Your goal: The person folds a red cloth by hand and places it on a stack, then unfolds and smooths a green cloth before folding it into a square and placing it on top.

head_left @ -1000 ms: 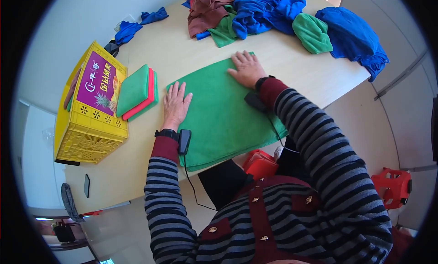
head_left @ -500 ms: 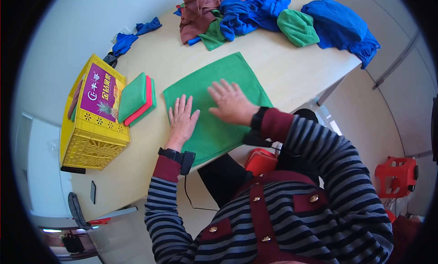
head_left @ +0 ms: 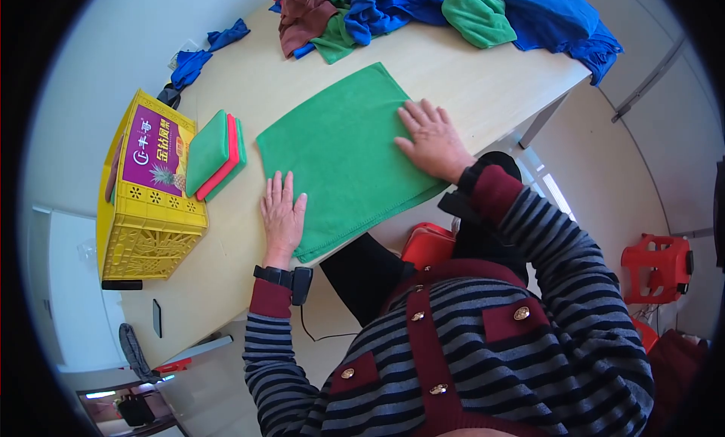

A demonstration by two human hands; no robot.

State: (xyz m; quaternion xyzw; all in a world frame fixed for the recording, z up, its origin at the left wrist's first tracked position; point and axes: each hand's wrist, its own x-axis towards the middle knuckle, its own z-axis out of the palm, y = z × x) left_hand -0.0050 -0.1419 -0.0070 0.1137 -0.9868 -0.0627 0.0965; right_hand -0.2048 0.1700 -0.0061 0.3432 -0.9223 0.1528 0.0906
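A green cloth (head_left: 347, 150) lies flat on the table before me, and its near edge shows doubled layers. My left hand (head_left: 283, 214) rests on the cloth's left edge with its fingers stretched out. At the opposite side, my right hand (head_left: 434, 139) lies palm down over the right edge, fingers spread. Neither hand grips anything. To the left stands a stack of folded cloths, with a green cloth (head_left: 208, 152) on top and a red cloth (head_left: 232, 161) under it.
Beside the stack is a yellow crate (head_left: 151, 244) with a purple label. A heap of blue cloths (head_left: 540, 18), green and brown ones lies along the table's far side. A phone (head_left: 157, 318) is on the table (head_left: 204, 286) at left. A red stool (head_left: 657, 267) stands right.
My right hand has slid from the middle of the green cloth to its right edge. The left hand stays near the left edge. The view has shifted slightly.
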